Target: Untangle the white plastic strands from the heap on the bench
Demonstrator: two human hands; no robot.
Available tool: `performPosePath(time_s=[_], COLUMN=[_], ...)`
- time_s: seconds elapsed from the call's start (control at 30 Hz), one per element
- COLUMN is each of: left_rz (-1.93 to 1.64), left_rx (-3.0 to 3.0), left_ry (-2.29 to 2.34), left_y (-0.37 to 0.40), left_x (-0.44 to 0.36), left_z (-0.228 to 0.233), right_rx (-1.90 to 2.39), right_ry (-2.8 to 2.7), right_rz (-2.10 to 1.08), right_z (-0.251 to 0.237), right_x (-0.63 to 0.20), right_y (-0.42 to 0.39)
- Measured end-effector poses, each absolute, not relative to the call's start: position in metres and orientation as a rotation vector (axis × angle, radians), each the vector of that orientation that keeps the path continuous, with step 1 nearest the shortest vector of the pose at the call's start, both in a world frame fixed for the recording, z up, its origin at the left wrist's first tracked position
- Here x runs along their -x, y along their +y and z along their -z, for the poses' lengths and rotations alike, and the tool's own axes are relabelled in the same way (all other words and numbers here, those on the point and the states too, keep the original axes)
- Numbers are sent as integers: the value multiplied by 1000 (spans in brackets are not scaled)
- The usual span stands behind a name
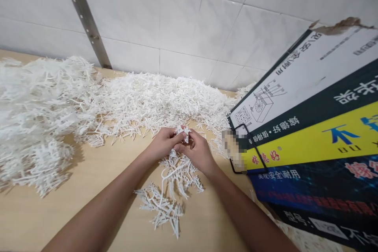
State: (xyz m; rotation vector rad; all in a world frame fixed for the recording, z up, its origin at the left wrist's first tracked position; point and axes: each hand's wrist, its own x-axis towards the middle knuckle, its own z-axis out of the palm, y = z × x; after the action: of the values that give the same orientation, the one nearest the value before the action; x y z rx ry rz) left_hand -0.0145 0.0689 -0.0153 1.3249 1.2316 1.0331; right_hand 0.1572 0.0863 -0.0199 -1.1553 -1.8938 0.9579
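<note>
Both forearms reach forward, left hand (163, 143) and right hand (197, 150) meeting, fingertips pinched on a small white plastic piece (183, 130); its axis unclear, just before the white pile (153, 100).

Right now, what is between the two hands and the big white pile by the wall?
In the head view, between the hands and the big pile lie scattered white plastic bits on the wooden table.

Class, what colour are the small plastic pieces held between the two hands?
White, like the plastic pieces heaped behind; clearest in the head view.
</note>
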Motion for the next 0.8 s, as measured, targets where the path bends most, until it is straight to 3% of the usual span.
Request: performPosePath(time_s=[0.4, 0.63, 0.8], left_rz=[-806, -798, -767], left_rx=[-1332, -1422, -1481], left_ry=[1030, 1096, 1006], left_y=[69, 63, 71], left_x=[23, 18, 14], left_z=[-5, 1, 3], right_rx=[1006, 1237, 1204], right_ry=[-1773, -1736, -1461], right_rz=[-1291, -943, -1045], right_z=[8, 22, 25], right_x=[-161, -160, -156], right_y=[79, 79, 76])
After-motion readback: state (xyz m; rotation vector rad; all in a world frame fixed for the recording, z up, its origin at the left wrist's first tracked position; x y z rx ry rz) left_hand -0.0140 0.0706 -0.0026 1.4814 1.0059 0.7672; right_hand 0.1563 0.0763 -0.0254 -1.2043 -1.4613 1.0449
